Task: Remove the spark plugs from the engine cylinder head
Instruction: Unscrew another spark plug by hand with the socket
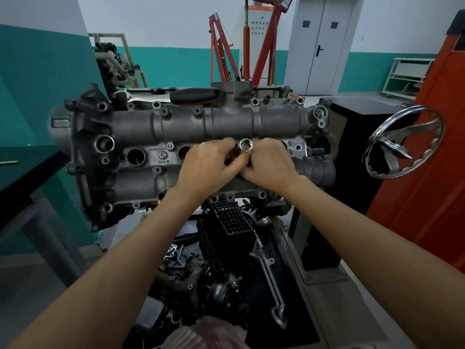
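A grey engine cylinder head [191,124] is mounted on a stand in front of me, with a row of round spark plug wells along its middle. Two wells [136,156] on the left stand uncovered and dark inside. Both my hands meet over the middle wells. My left hand [211,167] and my right hand [266,165] curl their fingers round a chrome spark plug socket [246,145] whose open end points up between them. The socket's lower part and whatever is in it are hidden by my fingers.
A black-handled tool [195,95] lies on the far edge of the head. A chrome handwheel [402,142] sticks out at the right beside an orange panel. Loose engine parts [221,260] fill the tray below. A dark table [27,170] stands at the left.
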The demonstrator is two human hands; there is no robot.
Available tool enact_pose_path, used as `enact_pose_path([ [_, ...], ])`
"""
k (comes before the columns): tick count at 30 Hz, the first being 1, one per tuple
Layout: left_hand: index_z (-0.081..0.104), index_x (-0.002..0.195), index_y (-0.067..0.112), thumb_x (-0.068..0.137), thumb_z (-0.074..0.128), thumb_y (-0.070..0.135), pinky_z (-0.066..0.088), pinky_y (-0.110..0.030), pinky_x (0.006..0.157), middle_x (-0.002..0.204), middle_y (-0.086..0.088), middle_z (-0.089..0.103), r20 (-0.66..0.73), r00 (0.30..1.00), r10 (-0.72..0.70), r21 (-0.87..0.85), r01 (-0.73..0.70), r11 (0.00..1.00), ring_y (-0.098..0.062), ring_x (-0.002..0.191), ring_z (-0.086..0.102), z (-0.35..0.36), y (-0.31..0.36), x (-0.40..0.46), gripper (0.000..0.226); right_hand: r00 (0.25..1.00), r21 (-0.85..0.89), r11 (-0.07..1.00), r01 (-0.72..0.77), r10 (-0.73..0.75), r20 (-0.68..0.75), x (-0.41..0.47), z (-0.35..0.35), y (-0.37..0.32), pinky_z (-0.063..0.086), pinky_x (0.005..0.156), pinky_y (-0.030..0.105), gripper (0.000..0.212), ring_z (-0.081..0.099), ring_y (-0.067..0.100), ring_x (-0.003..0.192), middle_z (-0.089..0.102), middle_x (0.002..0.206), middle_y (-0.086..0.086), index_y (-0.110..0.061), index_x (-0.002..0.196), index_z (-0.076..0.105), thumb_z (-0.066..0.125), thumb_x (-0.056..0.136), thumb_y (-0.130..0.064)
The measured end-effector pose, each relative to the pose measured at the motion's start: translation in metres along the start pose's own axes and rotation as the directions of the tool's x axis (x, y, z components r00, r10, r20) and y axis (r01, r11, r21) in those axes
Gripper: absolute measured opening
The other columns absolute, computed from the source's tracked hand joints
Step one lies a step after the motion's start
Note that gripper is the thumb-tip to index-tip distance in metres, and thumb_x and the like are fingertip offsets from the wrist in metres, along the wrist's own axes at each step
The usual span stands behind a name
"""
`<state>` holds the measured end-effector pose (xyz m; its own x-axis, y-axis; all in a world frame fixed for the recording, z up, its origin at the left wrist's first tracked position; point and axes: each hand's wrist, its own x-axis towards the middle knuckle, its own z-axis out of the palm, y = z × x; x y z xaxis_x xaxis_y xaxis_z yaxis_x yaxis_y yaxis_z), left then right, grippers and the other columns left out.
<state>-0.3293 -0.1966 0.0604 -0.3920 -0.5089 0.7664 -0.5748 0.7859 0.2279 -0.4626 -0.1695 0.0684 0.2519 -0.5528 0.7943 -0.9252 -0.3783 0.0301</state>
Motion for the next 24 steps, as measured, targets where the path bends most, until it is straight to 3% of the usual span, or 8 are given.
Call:
enact_pose_path([
  [5, 0.058, 0.088, 0.005, 0.081, 0.024, 0.05, 0.042, -0.038, 0.056, 0.069, -0.005, 0.06, 0.015, 1.0, 0.022, 0.057, -0.023, 0.998, -0.024, 0.062, 0.055, -0.001, 0.001, 0.0, 0.057, 0.998, -0.014, 0.999, -0.038, 0.039, 0.059, -0.002, 0.004, 0.004, 0.025, 0.054, 0.025, 0.026, 0.054, 0.031, 0.048, 0.061, 0.059, 0.01, -0.003, 0.07, 0.057, 0.045, 0.074, -0.026],
  [8, 0.055, 0.086, 0.005, 0.083, 0.026, 0.049, 0.041, -0.035, 0.053, 0.069, -0.004, 0.059, 0.014, 1.0, 0.002, 0.044, -0.002, 0.999, -0.022, 0.06, 0.053, -0.001, 0.001, 0.0, 0.053, 0.994, -0.013, 0.999, -0.043, 0.044, 0.104, -0.001, 0.005, 0.005, 0.025, 0.056, 0.026, 0.023, 0.056, 0.029, 0.055, 0.063, 0.065, 0.007, -0.007, 0.075, 0.055, 0.045, 0.076, -0.028],
  [11, 0.045, 0.078, 0.008, 0.088, 0.04, 0.04, 0.03, -0.031, 0.05, 0.065, 0.0, 0.051, 0.015, 1.0, -0.021, 0.046, 0.02, 0.999, -0.022, 0.057, 0.049, 0.0, 0.0, 0.001, 0.034, 0.99, -0.009, 0.998, -0.061, 0.062, 0.128, -0.001, 0.007, 0.007, 0.027, 0.058, 0.027, 0.034, 0.058, 0.027, 0.064, 0.064, 0.071, 0.004, -0.009, 0.082, 0.057, 0.038, 0.077, -0.037],
  [14, 0.043, 0.074, 0.015, 0.092, 0.051, 0.027, 0.026, -0.029, 0.052, 0.062, 0.005, 0.042, 0.007, 1.0, -0.015, 0.1, 0.014, 0.995, -0.028, 0.058, 0.053, 0.001, 0.001, 0.0, 0.024, 0.989, -0.056, 0.996, -0.074, 0.08, 0.126, 0.0, 0.008, 0.007, 0.025, 0.059, 0.027, 0.036, 0.06, 0.026, 0.067, 0.066, 0.07, 0.005, -0.013, 0.074, 0.061, 0.04, 0.081, -0.042],
  [17, 0.054, 0.07, 0.007, 0.093, 0.049, 0.033, 0.033, -0.031, 0.051, 0.057, -0.005, 0.052, -0.001, 1.0, -0.025, 0.122, 0.025, 0.992, -0.031, 0.057, 0.055, 0.001, 0.001, 0.0, 0.035, 0.989, -0.059, 0.996, -0.065, 0.072, 0.126, 0.0, 0.01, 0.007, 0.025, 0.059, 0.027, 0.034, 0.061, 0.029, 0.069, 0.067, 0.07, 0.009, -0.012, 0.069, 0.065, 0.052, 0.084, -0.039],
  [20, 0.061, 0.073, 0.003, 0.092, 0.051, 0.036, 0.036, -0.033, 0.052, 0.059, -0.011, 0.058, -0.008, 0.999, -0.033, 0.104, 0.034, 0.994, -0.03, 0.056, 0.056, 0.0, 0.003, 0.001, 0.04, 0.986, -0.054, 0.995, -0.083, 0.09, 0.138, 0.0, 0.011, 0.009, 0.025, 0.059, 0.028, 0.041, 0.06, 0.03, 0.069, 0.066, 0.069, 0.012, -0.008, 0.068, 0.065, 0.044, 0.083, -0.04],
  [24, 0.051, 0.065, 0.009, 0.092, 0.055, 0.033, 0.032, -0.032, 0.051, 0.059, -0.011, 0.056, -0.002, 0.999, -0.032, 0.1, 0.032, 0.995, -0.03, 0.056, 0.054, 0.0, 0.003, 0.001, 0.037, 0.976, -0.094, 0.991, -0.09, 0.107, 0.192, 0.002, 0.012, 0.01, 0.024, 0.059, 0.029, 0.032, 0.059, 0.031, 0.071, 0.066, 0.072, 0.012, -0.008, 0.069, 0.064, 0.049, 0.085, -0.031],
])
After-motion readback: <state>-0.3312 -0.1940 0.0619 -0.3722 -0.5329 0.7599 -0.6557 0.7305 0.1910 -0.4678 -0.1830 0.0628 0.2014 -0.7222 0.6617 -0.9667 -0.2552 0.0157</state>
